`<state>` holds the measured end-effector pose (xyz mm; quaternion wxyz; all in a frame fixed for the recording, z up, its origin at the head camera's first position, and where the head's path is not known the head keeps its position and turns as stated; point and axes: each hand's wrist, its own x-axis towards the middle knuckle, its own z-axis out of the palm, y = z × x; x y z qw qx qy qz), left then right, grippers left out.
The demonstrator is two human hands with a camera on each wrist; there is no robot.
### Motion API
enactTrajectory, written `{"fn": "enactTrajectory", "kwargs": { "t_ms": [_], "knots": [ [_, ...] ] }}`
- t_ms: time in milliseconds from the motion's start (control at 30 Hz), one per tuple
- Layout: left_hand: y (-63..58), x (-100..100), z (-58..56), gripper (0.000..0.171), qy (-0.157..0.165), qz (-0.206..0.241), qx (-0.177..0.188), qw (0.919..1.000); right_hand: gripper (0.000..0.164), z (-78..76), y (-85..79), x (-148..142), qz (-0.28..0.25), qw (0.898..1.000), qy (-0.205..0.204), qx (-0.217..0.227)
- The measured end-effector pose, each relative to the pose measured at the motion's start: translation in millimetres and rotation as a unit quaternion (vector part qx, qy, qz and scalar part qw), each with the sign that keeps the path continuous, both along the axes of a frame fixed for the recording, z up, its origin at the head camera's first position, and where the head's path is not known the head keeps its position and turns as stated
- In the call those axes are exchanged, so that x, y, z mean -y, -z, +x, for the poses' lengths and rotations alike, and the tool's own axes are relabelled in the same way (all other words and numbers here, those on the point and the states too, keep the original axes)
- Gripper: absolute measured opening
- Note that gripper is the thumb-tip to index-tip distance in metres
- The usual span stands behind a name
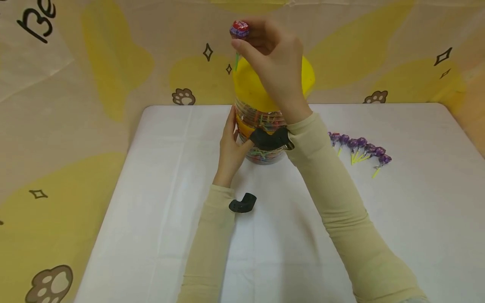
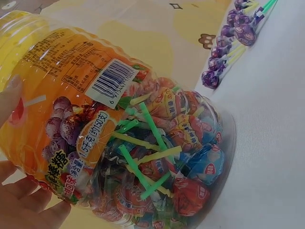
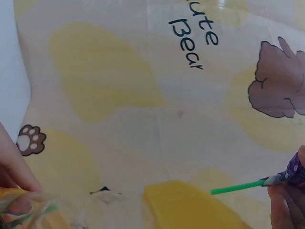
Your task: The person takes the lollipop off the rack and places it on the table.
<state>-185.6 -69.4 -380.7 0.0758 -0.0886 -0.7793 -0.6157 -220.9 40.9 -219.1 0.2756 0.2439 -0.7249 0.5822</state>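
My left hand (image 1: pixel 232 155) grips a clear plastic candy jar (image 1: pixel 261 158) from its left side, thumb in front and fingers behind. The jar stands on the white table, with a bright yellow lid (image 1: pixel 250 84) at its top. In the left wrist view, the jar (image 2: pixel 71 95) shows an orange label with a barcode and wrapped lollipops inside. Above the lid, my right hand (image 1: pixel 282 63) pinches a lollipop (image 1: pixel 240 28) in a purple and red wrapper, its green stick (image 3: pixel 238 187) pointing down toward the lid in the head view.
To the right of the jar, several purple-wrapped lollipops (image 1: pixel 369 148) with yellow sticks lie in a slanting row on the white table (image 1: pixel 417 231). Behind the table hangs a patterned yellow and cream cloth (image 1: pixel 352 46). A black curved piece (image 1: pixel 243 203) sits at the left wrist.
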Motion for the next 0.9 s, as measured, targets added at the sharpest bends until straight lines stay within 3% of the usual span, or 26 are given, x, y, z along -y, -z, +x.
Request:
{"fn": "enactTrajectory", "kwargs": {
  "t_ms": [233, 600, 900],
  "knots": [
    [0.9, -0.2, 0.7, 0.088, 0.006, 0.014, -0.004, 0.9999, 0.025, 14.6, 1.8, -19.9, -0.076, 0.996, -0.023, 0.025],
    [0.2, 1.8, 0.8, 0.088, 0.011, 0.023, 0.002, 0.9997, 0.021, 47.0, 12.0, -49.3, -0.070, 0.997, -0.013, -0.022],
    [0.0, 5.2, -0.9, 0.090, 0.011, 0.024, 0.007, 0.9996, 0.021, 66.7, 30.3, -85.2, -0.111, 0.993, -0.024, 0.025]
  ]
}}
